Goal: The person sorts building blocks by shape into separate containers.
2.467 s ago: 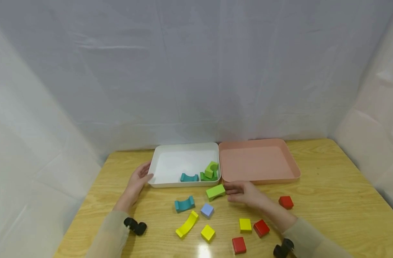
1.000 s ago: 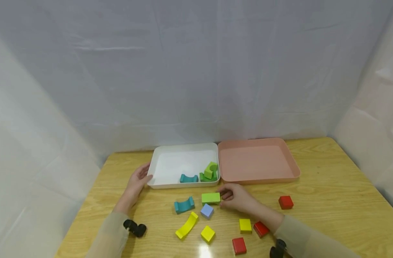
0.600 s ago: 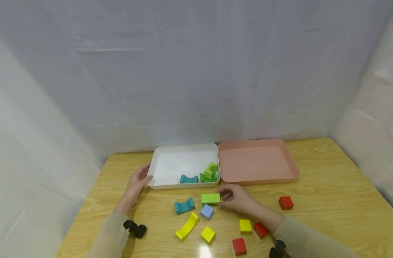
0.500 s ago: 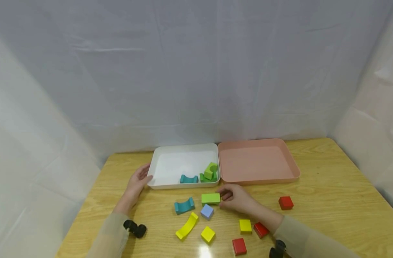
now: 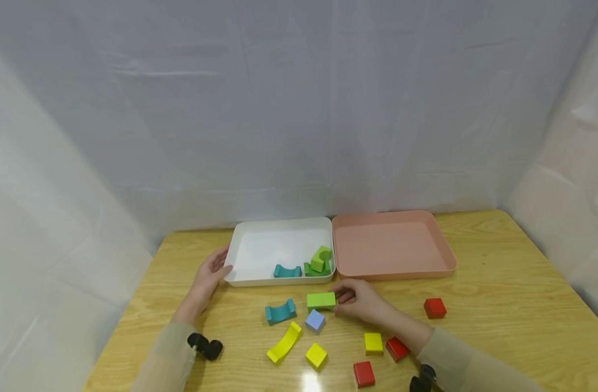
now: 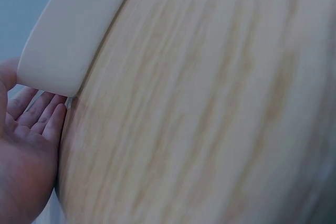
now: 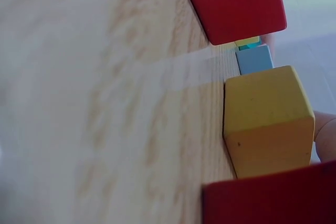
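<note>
My left hand (image 5: 208, 277) rests against the left end of the white tray (image 5: 260, 282), thumb at the rim and fingers loosely extended beside its wall. In the left wrist view, the fingers (image 6: 44, 114) lie along the end of the white tray (image 6: 68, 35). The right hand (image 5: 361, 302) pinches the right end of a light green arch block (image 5: 321, 301) on the table, just in front of the tray. Just below that block sits a blue-violet cube (image 5: 315, 321). Mostly hidden in the right wrist view, this hand shows only in part behind a yellow cube (image 7: 268, 119).
A pink tray (image 5: 394, 245) adjoins the white one. Inside the white tray lie a teal arch (image 5: 287, 271) and two green arches (image 5: 321, 258). Another teal arch (image 5: 281, 312), a yellow curved block (image 5: 285, 343), yellow cubes (image 5: 316, 356) and several red cubes (image 5: 364, 374) are scattered nearer.
Since the earliest frame, the right hand and the light green arch block have shifted slightly left and nearer, and the block has turned square to the tray. Over the last second both hands stay still.
</note>
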`<state>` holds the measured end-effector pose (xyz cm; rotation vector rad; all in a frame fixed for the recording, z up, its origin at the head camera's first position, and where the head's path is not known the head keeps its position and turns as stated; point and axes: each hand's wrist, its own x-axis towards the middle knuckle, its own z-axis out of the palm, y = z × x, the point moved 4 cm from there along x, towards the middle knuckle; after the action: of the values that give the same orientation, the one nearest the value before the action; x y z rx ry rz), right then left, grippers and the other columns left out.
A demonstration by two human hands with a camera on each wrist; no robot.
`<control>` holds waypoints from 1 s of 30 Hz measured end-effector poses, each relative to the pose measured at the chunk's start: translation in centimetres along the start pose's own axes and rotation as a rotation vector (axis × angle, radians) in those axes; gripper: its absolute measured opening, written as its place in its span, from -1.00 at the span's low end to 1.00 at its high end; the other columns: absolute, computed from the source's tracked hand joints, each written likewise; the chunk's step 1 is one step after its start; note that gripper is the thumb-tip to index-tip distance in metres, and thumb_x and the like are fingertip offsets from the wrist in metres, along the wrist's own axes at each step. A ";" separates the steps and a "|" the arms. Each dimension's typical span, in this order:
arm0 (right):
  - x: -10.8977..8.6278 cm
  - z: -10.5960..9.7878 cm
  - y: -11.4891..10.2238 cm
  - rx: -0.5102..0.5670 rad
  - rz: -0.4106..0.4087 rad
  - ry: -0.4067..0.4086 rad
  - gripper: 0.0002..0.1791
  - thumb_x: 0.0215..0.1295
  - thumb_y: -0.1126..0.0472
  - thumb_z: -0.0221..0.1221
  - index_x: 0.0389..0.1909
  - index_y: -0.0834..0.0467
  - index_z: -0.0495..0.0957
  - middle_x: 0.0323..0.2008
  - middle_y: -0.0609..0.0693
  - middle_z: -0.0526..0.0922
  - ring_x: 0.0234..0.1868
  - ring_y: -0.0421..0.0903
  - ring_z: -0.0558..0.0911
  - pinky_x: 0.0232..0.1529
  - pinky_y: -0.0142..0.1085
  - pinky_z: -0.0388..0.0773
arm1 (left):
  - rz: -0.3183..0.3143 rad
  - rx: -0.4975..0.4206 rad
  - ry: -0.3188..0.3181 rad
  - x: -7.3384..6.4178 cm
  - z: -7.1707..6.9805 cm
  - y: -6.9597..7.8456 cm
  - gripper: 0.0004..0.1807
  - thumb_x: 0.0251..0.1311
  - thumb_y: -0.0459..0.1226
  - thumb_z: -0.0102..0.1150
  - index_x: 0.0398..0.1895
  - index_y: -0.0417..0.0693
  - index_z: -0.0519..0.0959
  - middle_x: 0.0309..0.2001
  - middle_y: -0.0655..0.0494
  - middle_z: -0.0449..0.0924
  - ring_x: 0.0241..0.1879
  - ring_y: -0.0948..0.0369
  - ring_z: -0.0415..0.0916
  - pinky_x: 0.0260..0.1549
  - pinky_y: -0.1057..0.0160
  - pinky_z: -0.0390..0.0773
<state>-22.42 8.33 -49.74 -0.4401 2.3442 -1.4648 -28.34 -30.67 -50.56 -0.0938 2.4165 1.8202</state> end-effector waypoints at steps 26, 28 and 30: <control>-0.1 -0.1 -0.3 0.035 -0.025 0.038 -0.61 0.27 0.35 0.44 0.10 0.33 0.67 0.00 0.22 0.74 -0.05 -0.03 0.72 -0.01 -0.26 0.76 | 0.008 0.009 -0.007 -0.1 0.1 0.1 -0.29 0.60 -0.36 0.05 0.69 -0.24 0.05 0.68 -0.30 0.07 0.67 -0.17 0.02 0.66 -0.11 0.09; -0.1 -0.2 -0.4 0.040 -0.035 0.043 -0.60 0.27 0.34 0.45 0.10 0.34 0.66 0.00 0.23 0.74 -0.04 -0.03 0.72 0.00 -0.26 0.76 | 0.007 0.007 -0.003 -0.1 0.1 0.1 -0.29 0.60 -0.36 0.05 0.69 -0.23 0.05 0.68 -0.29 0.06 0.68 -0.18 0.01 0.67 -0.11 0.08; -0.1 -0.3 -0.5 0.045 -0.042 0.043 -0.59 0.26 0.34 0.45 0.11 0.34 0.66 0.01 0.23 0.74 -0.04 -0.03 0.73 0.01 -0.27 0.77 | 0.006 0.009 0.000 -0.1 0.1 0.1 -0.30 0.60 -0.36 0.04 0.69 -0.23 0.06 0.68 -0.29 0.06 0.67 -0.18 0.01 0.67 -0.13 0.07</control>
<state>-22.40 8.36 -49.16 -0.4532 2.3435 -1.5580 -28.26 -30.60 -50.51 -0.0862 2.4273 1.8116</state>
